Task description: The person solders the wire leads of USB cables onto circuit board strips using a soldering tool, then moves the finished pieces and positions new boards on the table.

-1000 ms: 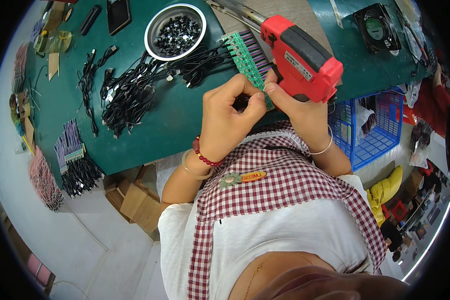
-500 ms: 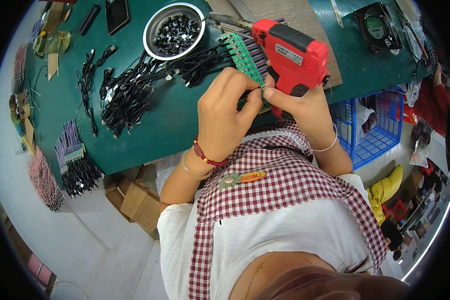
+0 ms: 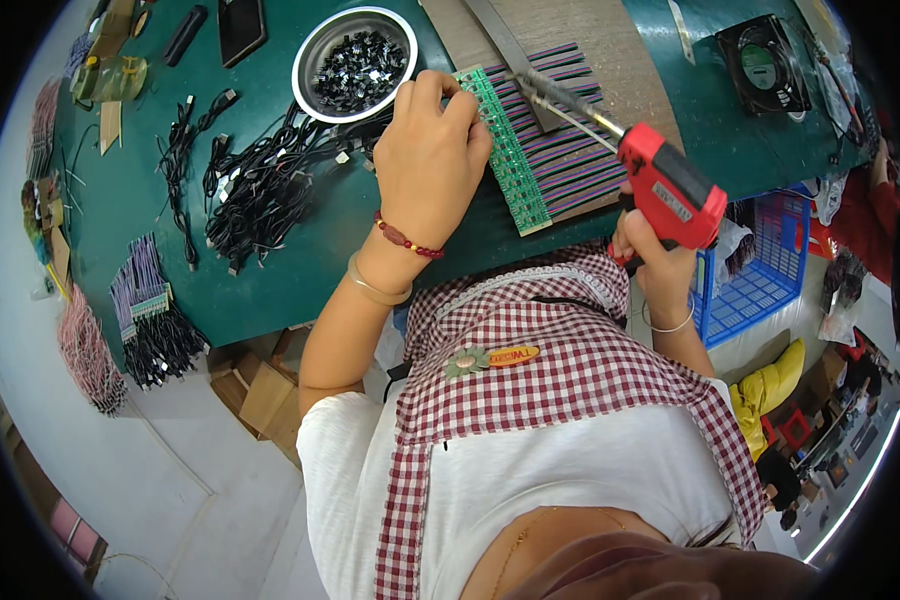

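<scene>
My right hand [image 3: 656, 262] is wrapped round the handle of a red and black soldering gun [image 3: 675, 190]. The gun's metal tip points far left, over thin purple, pink and dark wires [image 3: 570, 150] and a steel ruler-like strip [image 3: 510, 55]. Those wires fan out from the right side of a long green circuit board panel [image 3: 505, 160]. At the panel's far left end, my left hand [image 3: 432, 150] has its fingers curled together; whatever they pinch is hidden. Black cables [image 3: 355, 140] run beside that hand, close to its wrist.
A metal bowl [image 3: 297, 75] of small black connectors stands beyond my left hand. Bundles of black USB cables [image 3: 255, 205] lie left on the green table [image 3: 300, 285]. A brown board [image 3: 635, 75] lies under the wires. At right are a black fan [image 3: 760, 65] and blue crate [image 3: 750, 300].
My left hand has moved away from my right, up to the panel's far left end. The soldering gun has shifted right and nearer me, now gripped by its handle, uncovering the panel.
</scene>
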Action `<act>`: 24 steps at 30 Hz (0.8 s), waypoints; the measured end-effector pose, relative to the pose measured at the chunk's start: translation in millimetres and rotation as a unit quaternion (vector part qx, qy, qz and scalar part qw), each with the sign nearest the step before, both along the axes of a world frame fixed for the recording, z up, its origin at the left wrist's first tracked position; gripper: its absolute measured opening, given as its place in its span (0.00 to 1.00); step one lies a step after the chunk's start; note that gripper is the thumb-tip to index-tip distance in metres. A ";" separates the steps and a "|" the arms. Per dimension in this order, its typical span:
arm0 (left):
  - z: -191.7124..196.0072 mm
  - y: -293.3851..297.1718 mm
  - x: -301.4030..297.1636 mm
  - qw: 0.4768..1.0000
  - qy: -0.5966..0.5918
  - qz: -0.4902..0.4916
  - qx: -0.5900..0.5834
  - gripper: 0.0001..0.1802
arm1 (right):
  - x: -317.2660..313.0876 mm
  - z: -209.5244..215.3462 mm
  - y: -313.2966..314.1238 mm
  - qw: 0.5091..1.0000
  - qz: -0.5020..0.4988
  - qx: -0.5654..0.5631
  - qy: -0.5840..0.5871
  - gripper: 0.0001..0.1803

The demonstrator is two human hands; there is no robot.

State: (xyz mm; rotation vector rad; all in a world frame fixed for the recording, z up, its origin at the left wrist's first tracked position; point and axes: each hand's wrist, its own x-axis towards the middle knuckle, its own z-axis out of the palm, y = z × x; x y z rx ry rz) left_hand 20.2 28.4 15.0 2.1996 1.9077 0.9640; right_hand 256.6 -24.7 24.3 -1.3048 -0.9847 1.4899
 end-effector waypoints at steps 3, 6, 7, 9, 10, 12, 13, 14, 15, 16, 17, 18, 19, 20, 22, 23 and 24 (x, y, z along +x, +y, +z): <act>0.6 0.9 1.5 1.000 0.020 0.002 -0.010 0.06 | 12.8 -16.8 -16.0 0.999 0.016 0.008 -0.048 0.10; 0.0 1.5 3.1 1.000 0.027 0.006 -0.016 0.06 | 21.3 -27.8 -23.9 0.994 0.034 0.026 -0.102 0.11; -0.3 1.5 3.7 0.999 0.026 0.010 -0.018 0.05 | 23.7 -31.5 -26.1 0.989 0.054 0.050 -0.125 0.13; -0.6 1.4 4.4 0.999 0.026 0.013 -0.024 0.05 | 23.9 -32.5 -27.3 0.984 0.074 0.074 -0.147 0.15; -0.8 1.3 4.6 0.999 0.026 0.017 -0.029 0.05 | 22.7 -30.8 -26.8 0.984 0.074 0.079 -0.144 0.13; -1.2 1.5 4.7 0.999 0.030 0.017 -0.027 0.05 | 21.7 -30.0 -26.0 0.984 0.075 0.085 -0.141 0.12; -1.2 1.5 4.8 0.999 0.033 0.016 -0.025 0.05 | 21.5 -30.2 -25.5 0.982 0.077 0.089 -0.148 0.10; -0.7 1.3 5.3 0.999 0.034 0.017 -0.025 0.05 | 21.3 -30.3 -25.0 0.980 0.079 0.094 -0.155 0.09; 0.2 0.9 5.8 0.999 0.035 0.016 -0.026 0.06 | 19.9 -28.3 -24.2 0.980 0.080 0.094 -0.154 0.09; 0.9 0.7 6.2 0.999 0.036 0.015 -0.027 0.06 | 17.7 -24.8 -23.0 0.979 0.088 0.089 -0.164 0.08; 1.1 0.8 6.2 0.999 0.036 0.016 -0.027 0.06 | 16.3 -22.9 -22.2 0.977 0.096 0.084 -0.173 0.07; 1.0 1.6 6.3 0.999 0.041 0.012 -0.023 0.06 | 16.0 -23.1 -22.2 0.977 0.096 0.084 -0.173 0.07; 0.9 2.1 6.5 0.999 0.046 0.008 -0.018 0.06 | 15.7 -23.6 -22.2 0.971 0.102 0.106 -0.187 0.07; 1.1 2.3 6.7 0.999 0.046 0.008 -0.019 0.06 | 15.4 -23.8 -22.2 0.965 0.107 0.128 -0.200 0.08; 1.4 2.3 6.9 0.998 0.051 0.012 -0.027 0.06 | 15.7 -23.5 -24.0 0.968 0.100 0.122 -0.194 0.10; 1.0 2.2 6.8 0.998 0.052 0.013 -0.027 0.06 | 16.2 -23.4 -25.2 0.971 0.092 0.115 -0.190 0.11; 0.7 2.3 6.9 0.998 0.053 0.013 -0.026 0.06 | 18.1 -24.7 -26.8 0.971 0.092 0.115 -0.190 0.11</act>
